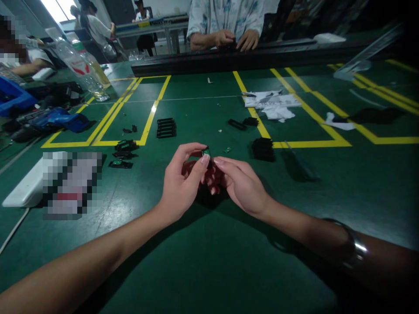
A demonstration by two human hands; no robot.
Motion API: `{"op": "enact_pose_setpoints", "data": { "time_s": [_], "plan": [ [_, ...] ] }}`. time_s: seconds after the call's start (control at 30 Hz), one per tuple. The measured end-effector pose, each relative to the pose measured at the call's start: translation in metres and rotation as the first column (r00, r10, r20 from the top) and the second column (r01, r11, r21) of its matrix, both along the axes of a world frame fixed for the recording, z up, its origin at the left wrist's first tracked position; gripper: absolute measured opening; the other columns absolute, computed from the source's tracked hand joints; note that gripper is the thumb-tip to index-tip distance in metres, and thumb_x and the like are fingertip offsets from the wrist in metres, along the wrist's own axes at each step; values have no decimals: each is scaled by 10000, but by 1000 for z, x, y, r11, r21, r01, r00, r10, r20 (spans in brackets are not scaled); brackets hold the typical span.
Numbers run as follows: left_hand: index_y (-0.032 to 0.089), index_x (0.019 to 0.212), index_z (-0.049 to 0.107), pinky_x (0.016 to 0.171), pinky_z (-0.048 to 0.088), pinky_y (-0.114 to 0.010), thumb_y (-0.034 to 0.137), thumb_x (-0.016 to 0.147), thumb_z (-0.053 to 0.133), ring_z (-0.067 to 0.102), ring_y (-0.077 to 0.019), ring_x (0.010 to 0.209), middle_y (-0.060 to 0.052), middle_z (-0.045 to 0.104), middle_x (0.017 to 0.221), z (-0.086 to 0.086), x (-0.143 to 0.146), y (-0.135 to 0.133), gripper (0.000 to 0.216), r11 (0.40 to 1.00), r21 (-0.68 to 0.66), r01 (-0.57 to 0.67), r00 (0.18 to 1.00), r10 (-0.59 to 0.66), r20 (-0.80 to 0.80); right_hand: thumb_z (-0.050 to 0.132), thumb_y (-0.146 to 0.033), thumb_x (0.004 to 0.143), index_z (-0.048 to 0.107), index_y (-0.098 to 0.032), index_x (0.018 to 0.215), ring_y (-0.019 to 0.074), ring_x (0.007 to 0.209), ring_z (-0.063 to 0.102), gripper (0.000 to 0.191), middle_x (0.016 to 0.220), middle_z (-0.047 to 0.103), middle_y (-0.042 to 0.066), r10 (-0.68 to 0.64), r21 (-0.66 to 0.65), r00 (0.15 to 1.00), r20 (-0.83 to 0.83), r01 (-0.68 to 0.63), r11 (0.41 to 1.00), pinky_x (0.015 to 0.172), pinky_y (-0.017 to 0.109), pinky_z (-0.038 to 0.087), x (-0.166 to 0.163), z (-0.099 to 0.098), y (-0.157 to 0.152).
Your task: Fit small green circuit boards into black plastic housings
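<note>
In the middle of the view, my left hand (183, 181) pinches a small black plastic housing with a green circuit board (206, 152) between thumb and fingers. My right hand (244, 183) is closed at the housing's right side, thumb and fingertips against its edge; its other fingers curl underneath, partly hidden. Just beyond my hands lies a loose green circuit board (227, 150). To the left are black housings with green boards (120, 164). Farther back sits a row of black housings (166, 127), and a stack of black parts (262, 149) stands to the right.
Two more black pieces (237, 124) lie near crumpled white paper (273, 102). A white power strip (36, 179) is beside a blurred flat object (73, 183) at left. Bottles (81, 65) and blue power tools (65, 120) stand behind. Across a black rail (183, 63), a co-worker's hands (237, 40) work.
</note>
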State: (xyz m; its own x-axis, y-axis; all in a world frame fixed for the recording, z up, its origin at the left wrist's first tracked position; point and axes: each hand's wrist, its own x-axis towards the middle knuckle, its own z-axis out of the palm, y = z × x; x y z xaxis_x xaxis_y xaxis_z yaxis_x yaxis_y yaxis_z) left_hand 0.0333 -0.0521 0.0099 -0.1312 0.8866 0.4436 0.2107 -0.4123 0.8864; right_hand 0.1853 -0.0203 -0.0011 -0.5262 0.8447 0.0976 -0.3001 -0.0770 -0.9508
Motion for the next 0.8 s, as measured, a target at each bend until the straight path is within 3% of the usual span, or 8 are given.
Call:
{"op": "enact_pose_setpoints", "data": {
  "time_s": [0.13, 0.27, 0.5, 0.8],
  "plan": [
    [229, 1199, 639, 583, 563, -209, 291, 985, 699, 658, -82, 649, 3, 685, 906, -2, 1, -3, 230, 995, -9, 100, 995, -100, 9, 564, -485, 1056, 655, -191, 739, 142, 603, 585, 443, 686, 653, 16, -45, -32, 999, -29, 44, 999, 583, 286, 453, -2, -2, 2],
    [234, 1224, 624, 544, 549, -195, 275, 947, 750, 632, -86, 613, 32, 624, 788, -7, 0, -5, 307, 987, 5, 158, 987, -158, 8, 605, -492, 1039, 636, -192, 732, 119, 572, 562, 431, 626, 592, -20, -77, -29, 997, -19, 76, 997, 566, 264, 429, -2, 0, 2],
    [233, 1198, 639, 598, 568, -183, 211, 930, 758, 624, -77, 737, -30, 632, 1065, -9, 0, -3, 295, 985, 103, 141, 990, -137, -38, 616, -525, 1022, 637, -195, 775, 122, 574, 564, 413, 642, 587, -19, -55, -60, 998, -33, 53, 997, 553, 261, 442, -2, 1, 2],
    [223, 1191, 595, 654, 575, -226, 182, 917, 754, 603, -77, 766, -66, 580, 1244, -11, -2, -4, 319, 978, 126, 165, 982, -150, -118, 617, -537, 1021, 622, -198, 786, 106, 597, 537, 413, 691, 557, -25, -77, -28, 996, -46, 76, 997, 557, 245, 441, -3, 0, 2]
  ]
}}
